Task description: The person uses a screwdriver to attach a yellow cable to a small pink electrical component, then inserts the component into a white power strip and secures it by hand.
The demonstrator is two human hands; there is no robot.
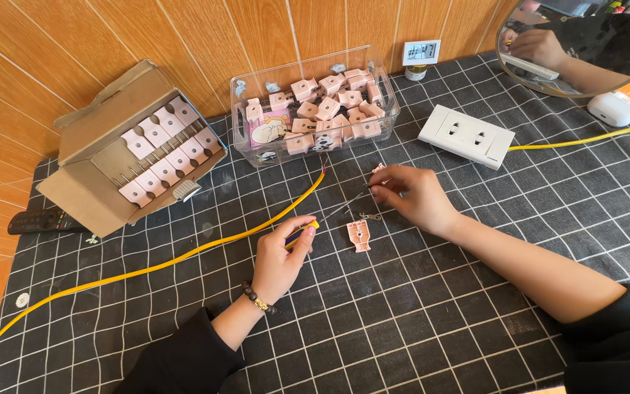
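While both hands work over the middle of the table, these lines start at the held parts and go outward.

Held tool: a slim screwdriver with a yellow and blue handle (302,232) lies nearly flat, its thin metal shaft running up and to the right toward the other hand.
Left hand (280,259): grip closed around the screwdriver handle, thumb on top, wrist with a dark bead bracelet resting on the cloth.
Right hand (415,195): fingertips pinched narrow on a small pink plug piece (378,169) at the shaft's tip; how much of it is clasped I cannot tell.
Doing it well: as I judge it, the tip should sit square in the screw before any turning, the pinching fingers should steady the piece, and the pressure should run along the shaft.
Loose parts: a flat pink plastic plug half (359,235) lies just below the shaft, and a small metal prong (370,216) lies between it and the right hand.
Cable: a long yellow cable (184,257) crosses from the lower left, its bare end near the box.
Stock: a clear plastic box of pink plug shells (315,109) stands behind, and an open cardboard box of finished pink plugs (129,149) stands to its left.
Farther out: a white wall socket plate (467,136) at upper right, on the black grid-patterned table cloth (432,321).
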